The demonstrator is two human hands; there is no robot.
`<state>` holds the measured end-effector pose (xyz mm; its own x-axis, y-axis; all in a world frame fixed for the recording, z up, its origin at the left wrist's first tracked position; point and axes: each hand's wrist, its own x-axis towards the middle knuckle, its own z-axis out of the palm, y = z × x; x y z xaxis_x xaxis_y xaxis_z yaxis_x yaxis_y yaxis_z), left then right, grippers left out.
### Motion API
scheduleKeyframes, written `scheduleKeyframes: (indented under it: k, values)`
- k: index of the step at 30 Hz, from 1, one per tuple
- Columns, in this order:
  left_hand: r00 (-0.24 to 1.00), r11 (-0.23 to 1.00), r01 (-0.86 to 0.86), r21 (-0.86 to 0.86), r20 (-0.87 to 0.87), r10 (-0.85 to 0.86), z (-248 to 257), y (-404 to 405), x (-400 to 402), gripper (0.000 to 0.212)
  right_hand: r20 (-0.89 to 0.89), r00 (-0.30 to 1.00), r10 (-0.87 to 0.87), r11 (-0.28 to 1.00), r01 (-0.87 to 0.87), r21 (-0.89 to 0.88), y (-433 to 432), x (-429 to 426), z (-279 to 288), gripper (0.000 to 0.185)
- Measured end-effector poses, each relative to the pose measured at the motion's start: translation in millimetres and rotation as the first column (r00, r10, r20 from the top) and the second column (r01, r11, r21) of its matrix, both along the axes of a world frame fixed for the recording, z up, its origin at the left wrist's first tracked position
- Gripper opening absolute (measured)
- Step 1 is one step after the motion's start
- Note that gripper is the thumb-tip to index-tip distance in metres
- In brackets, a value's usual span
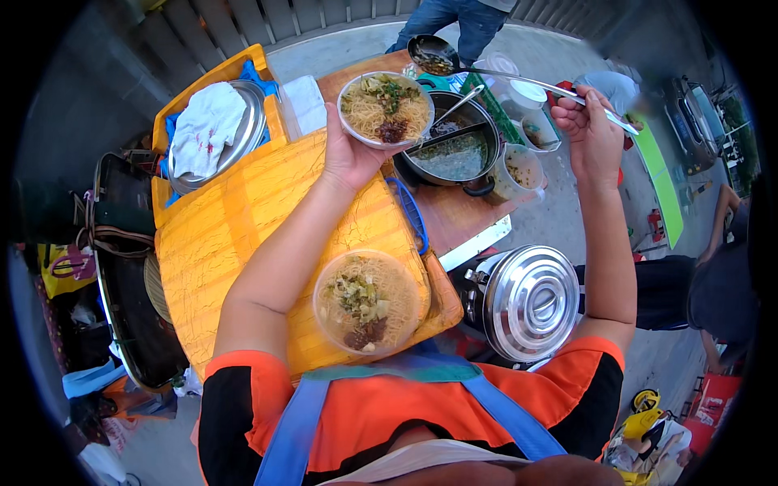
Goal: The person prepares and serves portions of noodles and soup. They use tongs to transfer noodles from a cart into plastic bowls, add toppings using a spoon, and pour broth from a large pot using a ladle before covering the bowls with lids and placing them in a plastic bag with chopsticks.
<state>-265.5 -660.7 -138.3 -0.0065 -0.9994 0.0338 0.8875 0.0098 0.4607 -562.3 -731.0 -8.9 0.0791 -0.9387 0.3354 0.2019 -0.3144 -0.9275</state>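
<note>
My left hand (349,149) holds up a clear plastic bowl of thin noodles (398,112), topped with chopped greens and a dark red sauce. In my right hand (591,143) is the long metal handle of a black ladle (434,56); some food bits lie in its cup. Beneath the ladle's handle stands a divided black pot (456,149) with broth in its near half and a metal spoon leaning in the far half. A second clear bowl of noodles (366,302), with greens and dark sauce on top, rests on the yellow taped lid (255,243) close to my body.
A steel lidded container (535,304) stands at the right. Beside the pot are a plastic jug (521,170) and a tub with a white lid (527,94). A stained cloth (208,127) covers a round metal lid (252,109) at left. Several people stand nearby.
</note>
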Motion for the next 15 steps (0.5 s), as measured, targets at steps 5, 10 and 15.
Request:
scheduleKeyframes:
  k: [5, 10, 15]
  values:
    - [0.998, 0.998, 0.066, -0.005, 0.022, -0.066, 7, 3, 7, 0.091, -0.102, 0.990, 0.099, 0.990, -0.108, -0.092, 53, 33, 23, 0.024]
    - [0.995, 0.995, 0.103, -0.008, -0.013, -0.103, 24, 18, 12, 0.086, -0.293, 0.955, 0.052, 0.935, -0.150, -0.321, 96, 49, 33, 0.024]
    - [0.989, 0.989, 0.149, 0.012, 0.002, -0.149, 35, 59, 23, 0.092, -0.088, 0.995, 0.055, 0.989, -0.066, -0.131, 136, 41, 47, 0.025]
